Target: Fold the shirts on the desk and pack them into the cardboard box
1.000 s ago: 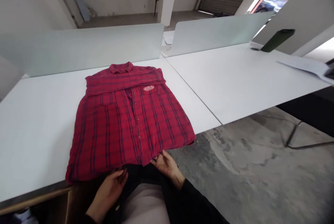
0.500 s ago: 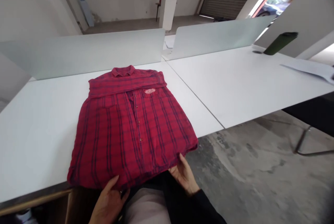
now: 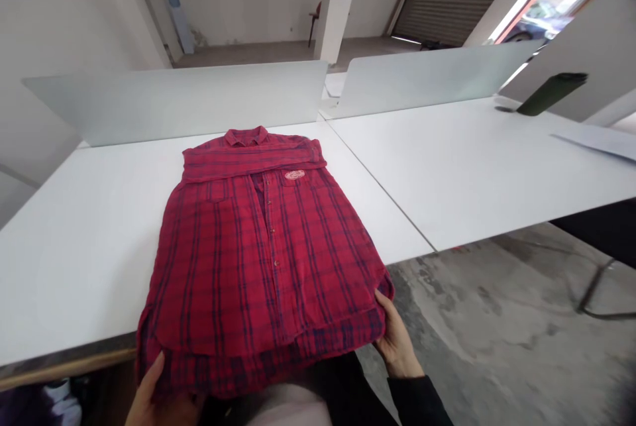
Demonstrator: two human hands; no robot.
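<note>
A red and navy plaid shirt (image 3: 233, 260) lies front side up on the white table, collar toward the far edge. Its sleeves are folded across the chest, and an oval pale patch (image 3: 295, 175) shows on one chest pocket. The hem hangs past the near table edge, with the back panel's hem showing below the front. My left hand (image 3: 161, 399) grips the hem's left corner, thumb on top and fingers hidden beneath the cloth. At the right corner my right hand (image 3: 396, 340) holds the hem the same way.
Frosted divider panels (image 3: 209, 100) stand along the back of the white table (image 3: 477, 174). A dark green object (image 3: 552, 93) and a sheet of paper (image 3: 596, 140) are at the far right. A black chair (image 3: 603, 234) stands by the right side. Shoes (image 3: 64, 399) show below the table at left.
My hands have moved apart along the hem, left hand to the left corner and right hand to the right corner. The hem is now spread wider, exposing the back panel's lower edge.
</note>
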